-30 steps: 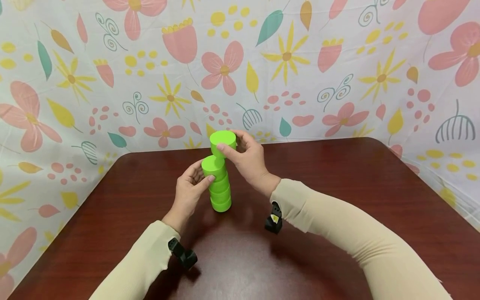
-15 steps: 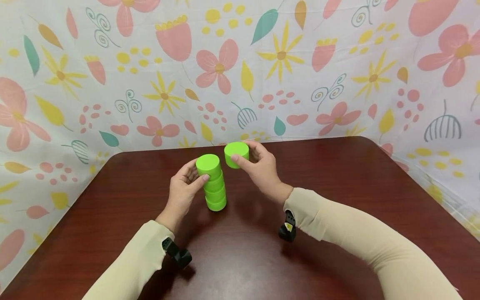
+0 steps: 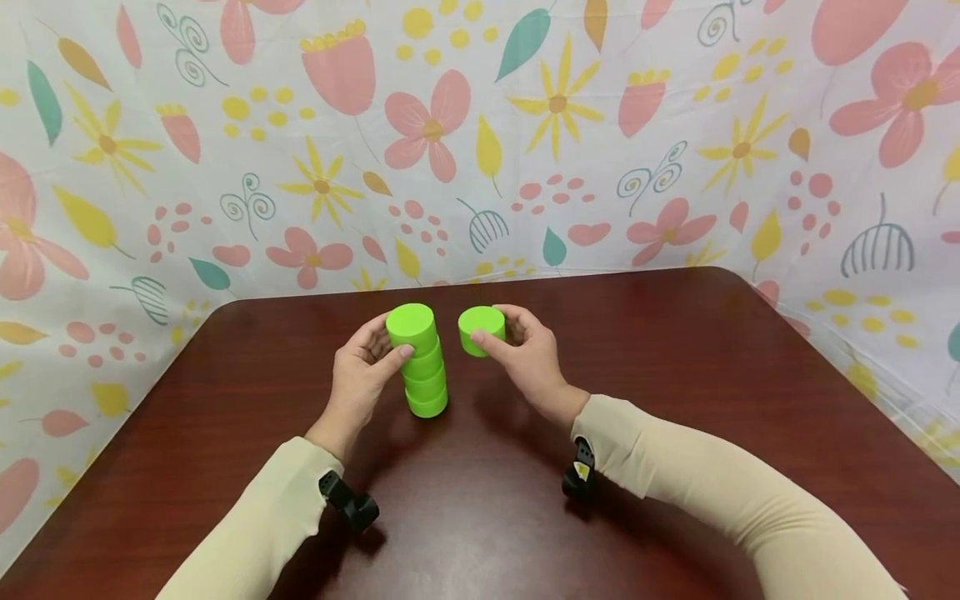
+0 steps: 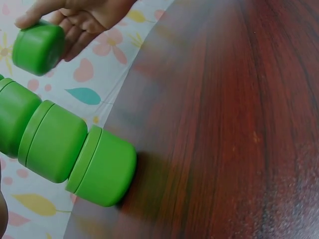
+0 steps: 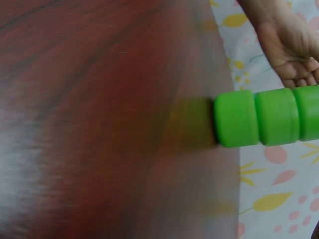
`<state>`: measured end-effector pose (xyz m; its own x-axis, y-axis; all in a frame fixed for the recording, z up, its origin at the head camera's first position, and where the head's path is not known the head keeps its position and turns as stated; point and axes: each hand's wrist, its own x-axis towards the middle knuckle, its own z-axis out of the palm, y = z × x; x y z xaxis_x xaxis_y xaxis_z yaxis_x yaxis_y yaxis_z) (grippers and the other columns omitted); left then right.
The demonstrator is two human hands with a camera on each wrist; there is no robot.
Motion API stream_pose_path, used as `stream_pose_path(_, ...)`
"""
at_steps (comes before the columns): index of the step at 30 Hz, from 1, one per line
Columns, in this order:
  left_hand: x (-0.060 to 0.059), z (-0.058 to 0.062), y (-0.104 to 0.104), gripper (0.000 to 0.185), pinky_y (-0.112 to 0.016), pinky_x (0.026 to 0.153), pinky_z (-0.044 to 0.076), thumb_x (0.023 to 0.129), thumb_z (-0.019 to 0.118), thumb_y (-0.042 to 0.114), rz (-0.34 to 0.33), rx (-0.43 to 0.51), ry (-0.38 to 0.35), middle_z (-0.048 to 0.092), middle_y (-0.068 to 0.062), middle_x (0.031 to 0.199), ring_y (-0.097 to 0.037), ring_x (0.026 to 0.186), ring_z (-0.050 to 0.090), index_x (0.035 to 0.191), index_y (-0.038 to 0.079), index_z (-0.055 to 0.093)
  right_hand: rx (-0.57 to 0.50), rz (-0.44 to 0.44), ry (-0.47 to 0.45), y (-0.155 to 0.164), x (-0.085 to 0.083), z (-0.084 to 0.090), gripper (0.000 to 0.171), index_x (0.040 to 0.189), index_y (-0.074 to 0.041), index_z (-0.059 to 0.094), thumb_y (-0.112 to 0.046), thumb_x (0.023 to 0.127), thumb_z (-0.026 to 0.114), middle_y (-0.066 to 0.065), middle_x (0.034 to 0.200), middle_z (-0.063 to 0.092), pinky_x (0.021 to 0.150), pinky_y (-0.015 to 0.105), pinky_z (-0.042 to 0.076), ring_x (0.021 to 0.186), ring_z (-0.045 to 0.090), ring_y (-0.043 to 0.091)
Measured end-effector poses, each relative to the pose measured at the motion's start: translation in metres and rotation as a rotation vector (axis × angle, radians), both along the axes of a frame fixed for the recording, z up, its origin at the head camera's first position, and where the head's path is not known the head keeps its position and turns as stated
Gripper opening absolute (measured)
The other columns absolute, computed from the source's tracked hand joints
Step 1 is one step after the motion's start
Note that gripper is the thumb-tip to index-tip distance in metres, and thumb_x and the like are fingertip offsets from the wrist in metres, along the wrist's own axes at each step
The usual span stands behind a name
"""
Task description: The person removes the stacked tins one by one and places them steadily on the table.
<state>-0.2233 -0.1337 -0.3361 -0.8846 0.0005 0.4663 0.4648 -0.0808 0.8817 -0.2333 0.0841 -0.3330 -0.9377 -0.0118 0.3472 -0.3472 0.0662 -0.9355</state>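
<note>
A stack of several bright green round pieces [image 3: 424, 375] stands upright on the dark red table [image 3: 675, 375]. My left hand [image 3: 388, 342] grips the stack's top piece from the left. My right hand [image 3: 497, 329] pinches a single green piece [image 3: 480, 327] just right of the stack, low by the tabletop; whether it touches the table I cannot tell. The left wrist view shows the stack [image 4: 60, 149] with the right hand [image 4: 84, 15] holding the single piece [image 4: 37, 47]. The right wrist view shows the stack's lower pieces [image 5: 264, 117] and the left hand [image 5: 289, 45] beside them.
A floral cloth [image 3: 480, 142] hangs behind the table and runs along both sides. The table's back edge [image 3: 480, 279] lies close behind the stack. Black wrist cameras [image 3: 352, 504] sit under both beige sleeves.
My right hand lifted the top green piece off the stack, carried it right and lowered it beside the stack. The left hand kept hold of the stack.
</note>
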Motion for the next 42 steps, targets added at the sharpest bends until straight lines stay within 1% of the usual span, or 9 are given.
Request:
stream_pose_path(8, -0.001, -0.001, 0.001, 0.046, -0.022, 0.086, 0.048, 0.081, 0.063, -0.010, -0.007, -0.005, -0.021, 0.066, 0.014, 0.103, -0.007, 0.098, 0.061, 0.126, -0.005, 0.051, 0.026, 0.001, -0.030, 0.006, 0.003, -0.015, 0.044, 0.116, -0.008, 0.056, -0.017, 0.077, 0.076, 0.009, 0.106, 0.064, 0.073, 0.021, 0.049, 0.092, 0.058, 0.014)
stream_pose_path(13, 0.001, 0.001, 0.000, 0.046, -0.022, 0.085, 0.048, 0.081, 0.062, -0.011, 0.002, 0.003, -0.022, 0.066, 0.014, 0.101, -0.007, 0.097, 0.062, 0.126, -0.006, 0.052, 0.053, 0.029, -0.057, 0.006, 0.005, -0.021, 0.047, 0.117, -0.006, 0.056, -0.016, 0.076, 0.077, 0.011, 0.107, 0.064, 0.075, 0.022, 0.049, 0.092, 0.059, 0.015)
stream_pose_path(18, 0.001, 0.000, -0.001, 0.046, -0.022, 0.085, 0.048, 0.082, 0.061, -0.011, 0.001, 0.000, -0.017, 0.066, 0.015, 0.102, -0.006, 0.097, 0.061, 0.126, -0.006, 0.051, 0.065, 0.038, -0.105, 0.005, 0.007, -0.025, 0.047, 0.116, -0.007, 0.056, -0.013, 0.075, 0.078, 0.012, 0.109, 0.064, 0.077, 0.022, 0.049, 0.095, 0.059, 0.017)
stream_pose_path(28, 0.000, 0.001, -0.001, 0.046, -0.021, 0.084, 0.049, 0.081, 0.062, -0.011, -0.002, 0.009, -0.016, 0.067, 0.014, 0.101, -0.006, 0.096, 0.062, 0.126, -0.007, 0.051, 0.087, 0.043, -0.189, 0.009, 0.007, -0.036, 0.048, 0.117, -0.005, 0.055, -0.013, 0.075, 0.077, 0.012, 0.112, 0.062, 0.081, 0.022, 0.047, 0.100, 0.057, 0.019)
stream_pose_path(33, 0.000, 0.001, -0.001, 0.046, -0.022, 0.084, 0.049, 0.081, 0.062, -0.012, -0.004, 0.014, -0.007, 0.067, 0.014, 0.101, -0.007, 0.096, 0.062, 0.125, -0.007, 0.051, 0.090, 0.051, -0.201, 0.009, 0.007, -0.041, 0.048, 0.116, -0.006, 0.055, -0.012, 0.074, 0.078, 0.012, 0.112, 0.062, 0.081, 0.023, 0.047, 0.098, 0.058, 0.018)
stream_pose_path(42, 0.002, 0.002, -0.001, 0.046, -0.021, 0.085, 0.049, 0.081, 0.062, -0.011, 0.016, 0.002, -0.032, 0.066, 0.016, 0.100, -0.006, 0.097, 0.061, 0.125, -0.006, 0.051, 0.084, 0.047, -0.243, 0.008, 0.009, -0.047, 0.047, 0.115, -0.006, 0.055, -0.011, 0.074, 0.078, 0.010, 0.110, 0.061, 0.080, 0.025, 0.048, 0.096, 0.058, 0.017)
